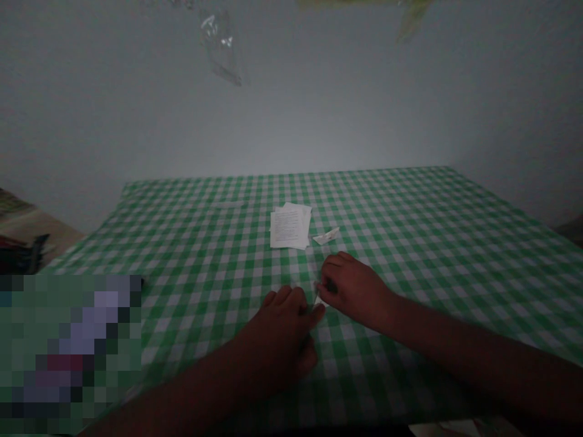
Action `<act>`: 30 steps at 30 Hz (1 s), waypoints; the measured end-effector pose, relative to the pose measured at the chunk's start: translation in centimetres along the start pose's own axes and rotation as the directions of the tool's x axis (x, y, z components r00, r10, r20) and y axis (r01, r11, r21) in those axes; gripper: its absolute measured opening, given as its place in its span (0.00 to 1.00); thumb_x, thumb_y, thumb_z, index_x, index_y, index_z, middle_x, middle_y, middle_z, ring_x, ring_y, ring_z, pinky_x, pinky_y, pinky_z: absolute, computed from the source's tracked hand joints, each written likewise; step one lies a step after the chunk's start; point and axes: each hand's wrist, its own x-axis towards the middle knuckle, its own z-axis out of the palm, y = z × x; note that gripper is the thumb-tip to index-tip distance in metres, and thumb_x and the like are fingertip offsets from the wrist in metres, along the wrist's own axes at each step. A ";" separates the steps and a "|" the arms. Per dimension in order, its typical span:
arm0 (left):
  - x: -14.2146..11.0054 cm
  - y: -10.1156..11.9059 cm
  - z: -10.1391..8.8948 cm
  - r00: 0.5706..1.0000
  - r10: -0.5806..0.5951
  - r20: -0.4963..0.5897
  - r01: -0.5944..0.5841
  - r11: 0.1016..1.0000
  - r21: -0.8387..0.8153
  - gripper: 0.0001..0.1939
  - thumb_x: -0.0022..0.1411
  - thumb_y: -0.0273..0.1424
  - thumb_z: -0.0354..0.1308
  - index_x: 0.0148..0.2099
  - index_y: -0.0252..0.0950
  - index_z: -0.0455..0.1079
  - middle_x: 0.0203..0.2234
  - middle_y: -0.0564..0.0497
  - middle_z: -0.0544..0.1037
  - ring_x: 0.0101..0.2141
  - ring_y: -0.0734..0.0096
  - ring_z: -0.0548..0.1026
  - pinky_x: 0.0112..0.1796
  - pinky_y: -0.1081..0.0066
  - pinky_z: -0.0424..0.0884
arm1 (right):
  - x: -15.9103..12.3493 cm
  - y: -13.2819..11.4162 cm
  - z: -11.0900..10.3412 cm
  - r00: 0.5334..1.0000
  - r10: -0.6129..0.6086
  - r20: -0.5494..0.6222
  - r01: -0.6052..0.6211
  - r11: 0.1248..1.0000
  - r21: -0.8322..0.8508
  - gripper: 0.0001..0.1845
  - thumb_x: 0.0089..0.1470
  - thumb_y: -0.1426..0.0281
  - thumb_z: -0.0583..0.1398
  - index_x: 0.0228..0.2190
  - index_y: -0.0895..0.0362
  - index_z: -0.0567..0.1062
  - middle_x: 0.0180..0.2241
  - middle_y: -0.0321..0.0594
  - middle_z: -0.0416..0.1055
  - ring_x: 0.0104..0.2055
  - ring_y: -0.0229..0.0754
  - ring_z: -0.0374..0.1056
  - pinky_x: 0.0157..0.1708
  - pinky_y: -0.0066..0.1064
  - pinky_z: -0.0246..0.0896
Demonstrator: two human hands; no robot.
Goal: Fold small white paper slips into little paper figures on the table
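Both my hands rest close together on a green-and-white checked tablecloth. My left hand is curled, its fingertips pressed on a small white piece of paper. My right hand is also curled and pinches the same small paper from the other side. Most of that paper is hidden under the fingers. Farther back lies a small stack of white printed sheets. A small folded white paper sits just to the right of the stack.
A plain pale wall rises behind the table. A crumpled clear plastic piece hangs on it near the top. A blurred-out patch covers the table's near left corner. Dark objects sit beyond the left edge.
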 end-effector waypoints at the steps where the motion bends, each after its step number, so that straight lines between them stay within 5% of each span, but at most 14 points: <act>1: 0.0 0.0 0.0 1.000 -0.001 0.000 0.001 1.000 0.004 0.30 0.56 0.27 0.55 0.62 0.38 0.62 0.43 0.43 0.68 0.45 0.55 0.65 0.47 0.52 0.65 | 0.1 0.1 0.0 1.000 0.007 0.005 -0.008 1.000 0.007 0.08 0.54 0.71 0.62 0.25 0.57 0.69 0.30 0.38 0.68 0.37 0.42 0.63 0.37 0.33 0.57; 6: 0.1 0.1 -0.1 1.000 -0.006 -0.003 0.006 1.000 0.019 0.28 0.55 0.27 0.55 0.60 0.38 0.64 0.44 0.44 0.69 0.45 0.55 0.66 0.47 0.53 0.66 | 0.5 0.9 -0.1 0.999 0.038 0.030 -0.039 0.999 0.038 0.08 0.54 0.70 0.61 0.26 0.56 0.67 0.30 0.37 0.67 0.36 0.42 0.63 0.35 0.33 0.57; 13: 0.3 -0.3 0.0 0.991 0.123 -0.060 -0.118 0.989 0.086 0.26 0.56 0.25 0.53 0.58 0.36 0.63 0.64 0.43 0.58 0.61 0.50 0.57 0.54 0.48 0.58 | 0.9 2.9 -0.7 1.000 0.014 -0.025 -0.010 0.991 0.130 0.02 0.58 0.73 0.57 0.33 0.56 0.70 0.34 0.39 0.69 0.38 0.41 0.65 0.39 0.33 0.60; 20: 0.6 -0.3 -0.5 0.996 0.062 -0.070 -0.056 0.995 0.077 0.24 0.58 0.27 0.53 0.57 0.44 0.65 0.54 0.47 0.69 0.52 0.53 0.66 0.49 0.49 0.59 | 0.7 2.3 -1.8 0.997 -0.072 0.012 0.069 0.985 0.161 0.07 0.60 0.75 0.53 0.35 0.58 0.71 0.34 0.41 0.70 0.38 0.41 0.66 0.40 0.33 0.60; 26: 1.1 -0.2 0.1 0.993 -0.018 -0.113 0.031 0.993 0.112 0.20 0.59 0.28 0.54 0.55 0.37 0.66 0.44 0.44 0.72 0.46 0.54 0.68 0.46 0.51 0.62 | -0.3 1.2 -2.9 0.933 -0.295 0.204 0.226 0.925 0.305 0.07 0.58 0.76 0.55 0.36 0.57 0.73 0.35 0.38 0.71 0.38 0.39 0.67 0.40 0.31 0.60; 30: 1.9 -1.5 0.9 0.987 -0.080 -0.141 0.089 0.994 0.057 0.10 0.64 0.25 0.52 0.45 0.35 0.72 0.37 0.46 0.73 0.41 0.60 0.69 0.43 0.59 0.65 | -0.7 0.5 -2.4 0.924 -0.305 0.229 0.238 0.931 0.277 0.04 0.58 0.71 0.58 0.35 0.56 0.74 0.35 0.38 0.71 0.39 0.40 0.67 0.40 0.31 0.61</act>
